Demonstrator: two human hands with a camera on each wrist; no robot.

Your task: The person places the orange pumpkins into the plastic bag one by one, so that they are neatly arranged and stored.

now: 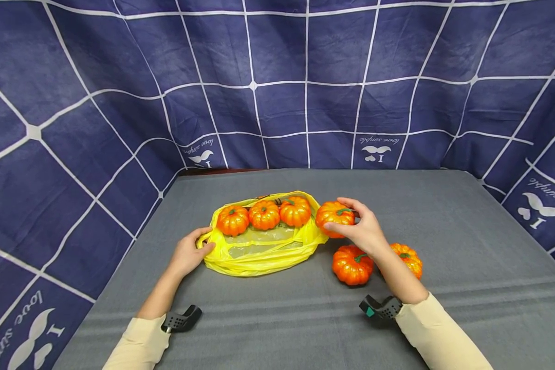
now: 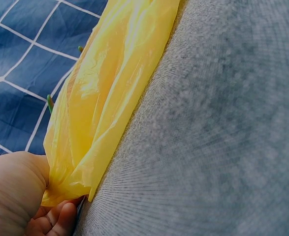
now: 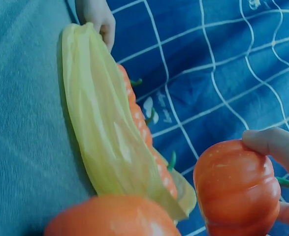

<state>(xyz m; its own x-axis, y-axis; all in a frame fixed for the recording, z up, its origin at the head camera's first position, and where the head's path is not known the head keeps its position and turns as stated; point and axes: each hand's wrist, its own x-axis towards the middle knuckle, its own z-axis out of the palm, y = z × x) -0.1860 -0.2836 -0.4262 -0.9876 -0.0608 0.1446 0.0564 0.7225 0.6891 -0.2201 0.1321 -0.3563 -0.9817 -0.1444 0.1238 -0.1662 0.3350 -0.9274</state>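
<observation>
- The right hand [image 1: 364,232] grips a small orange toy pumpkin [image 1: 334,218], held just beside the right end of a yellow plastic bag [image 1: 259,252] on the grey desk [image 1: 467,288].
- The left hand [image 1: 188,254] pinches the bag's left edge.
- Three pumpkins [image 1: 264,215] sit in a row in the bag; two loose pumpkins [image 1: 352,264] lie near the right wrist.
- Risk, as a judgement: the bag mouth looks slack and low, so the held pumpkin could catch the rim, or knock the row rolling.
</observation>
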